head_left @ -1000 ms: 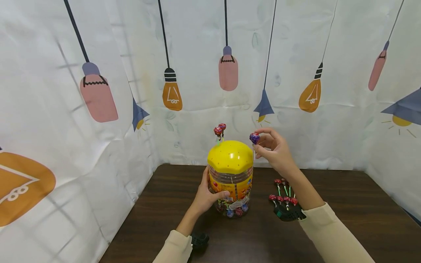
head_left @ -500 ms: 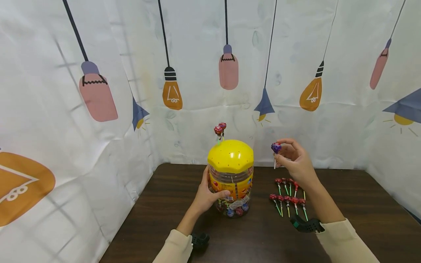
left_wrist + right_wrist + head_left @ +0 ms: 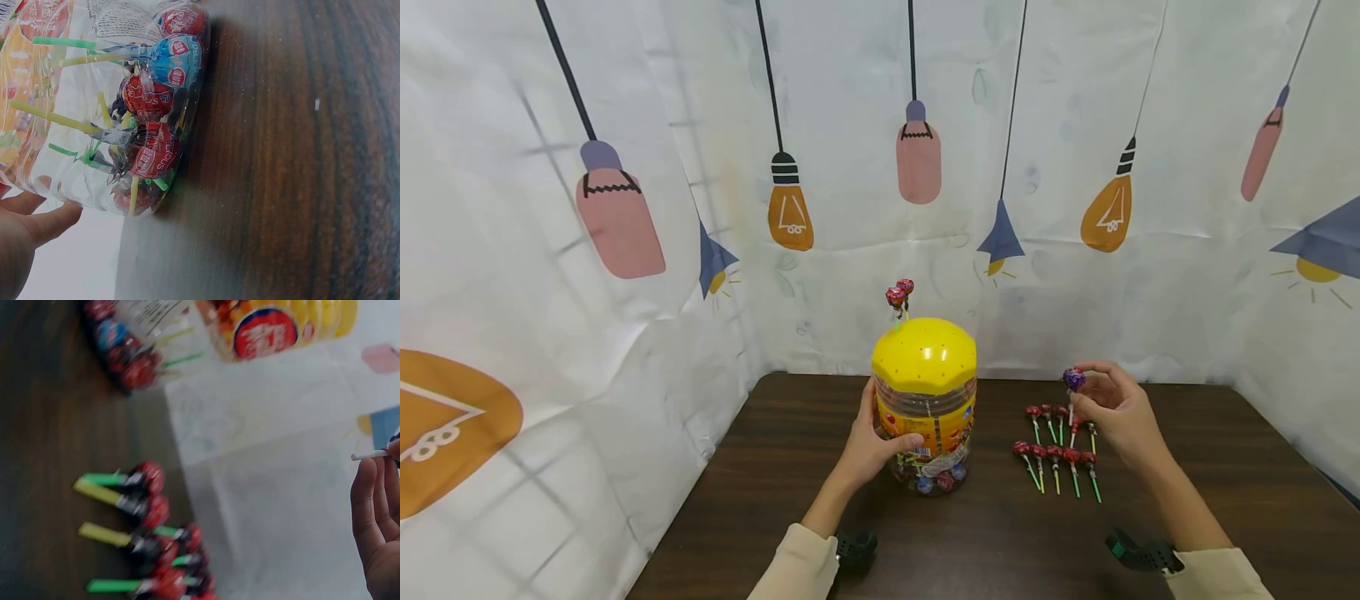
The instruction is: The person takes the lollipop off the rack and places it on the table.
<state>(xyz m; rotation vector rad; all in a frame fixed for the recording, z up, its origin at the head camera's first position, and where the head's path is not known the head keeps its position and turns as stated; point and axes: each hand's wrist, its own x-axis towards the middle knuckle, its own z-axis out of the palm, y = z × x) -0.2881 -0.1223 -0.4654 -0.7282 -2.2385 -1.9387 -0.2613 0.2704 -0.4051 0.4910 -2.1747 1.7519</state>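
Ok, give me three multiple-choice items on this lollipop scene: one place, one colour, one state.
1. Where do the loose lollipops lie?
A. left of the jar
B. right of the jar
C. on the lid

2. What colour is the jar's lid?
A. yellow
B. green
C. white

3. What is the right hand doing?
A. resting flat on the table
B. gripping the jar
C. pinching a purple lollipop

Answers: B, they lie in rows on the table right of the jar; A, the domed lid is yellow; C, its fingers hold the stick, while the left hand grips the jar.

Left hand [image 3: 872, 446] forward, fingers curled in a grip — right hand [image 3: 1116, 412] raised, fingertips pinched.
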